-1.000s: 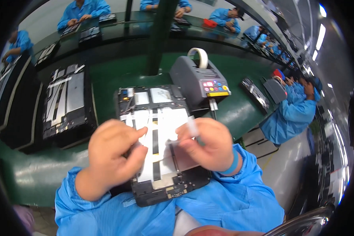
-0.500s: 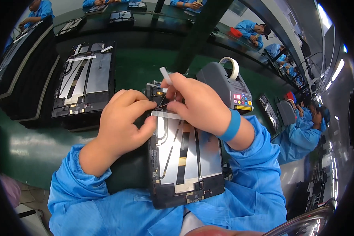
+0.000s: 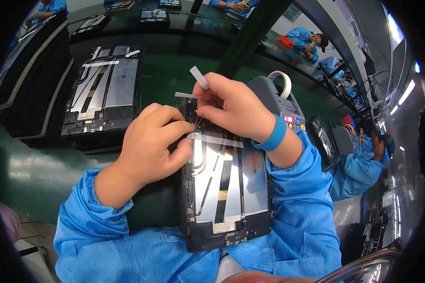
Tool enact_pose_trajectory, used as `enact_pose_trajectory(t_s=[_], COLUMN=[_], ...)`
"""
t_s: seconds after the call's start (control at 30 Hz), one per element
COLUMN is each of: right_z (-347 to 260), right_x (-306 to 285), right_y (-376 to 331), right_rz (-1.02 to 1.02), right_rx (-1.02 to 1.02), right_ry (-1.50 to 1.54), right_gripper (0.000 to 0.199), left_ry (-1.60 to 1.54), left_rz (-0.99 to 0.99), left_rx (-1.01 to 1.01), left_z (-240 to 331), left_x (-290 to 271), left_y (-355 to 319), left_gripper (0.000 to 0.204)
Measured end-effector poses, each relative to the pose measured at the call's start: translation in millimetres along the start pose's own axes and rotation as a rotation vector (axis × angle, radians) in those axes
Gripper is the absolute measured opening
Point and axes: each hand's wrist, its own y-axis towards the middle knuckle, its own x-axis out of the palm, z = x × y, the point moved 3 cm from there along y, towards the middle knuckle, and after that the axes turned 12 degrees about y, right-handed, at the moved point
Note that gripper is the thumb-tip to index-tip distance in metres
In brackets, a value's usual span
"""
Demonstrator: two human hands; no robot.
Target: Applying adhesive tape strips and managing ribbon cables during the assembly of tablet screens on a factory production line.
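An opened tablet (image 3: 254,179) with silvery battery panels and black ribbon cables lies in front of me, its lower end near my body. A whitish tape strip (image 3: 220,140) crosses its upper part. At its upper left, my left hand (image 3: 149,140) rests with index fingertip beside thin wires (image 3: 198,123), thumb apart from the index. My right hand (image 3: 227,103) pinches these wires between thumb and fingers above the tablet's top end. A short white tape piece (image 3: 199,77) sticks up from its index finger. Another white strip (image 3: 186,95) juts from the tablet's top edge.
A similar opened tablet (image 3: 109,89) lies on a stack at left, beside a taller dark stack (image 3: 33,89). A grey tape dispenser (image 3: 264,90) with a tape roll stands behind my right hand. Co-workers in blue (image 3: 359,167) sit along the green bench (image 3: 38,165).
My right hand has lifted slightly away from my body, still pinching the wires. My left hand has shifted slightly right. The tape strip's right part, hidden before, now shows.
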Motion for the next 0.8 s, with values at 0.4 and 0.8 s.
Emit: enact_pose_trajectory(t_s=[0.4,0.8], right_z=[4,-5], right_x=[2,-20], right_y=[-6,-12], right_rz=[0.075,0.036], right_rx=[0.273,0.025], right_ry=[-0.002,-0.048], right_gripper=[0.023,0.008], left_ry=[-0.072,-0.114], left_rz=[-0.041,-0.21], left_rx=[-0.059,-0.049], left_z=[-5,-8], left_x=[3,12], left_y=[-2,-5], left_gripper=[0.033,0.032])
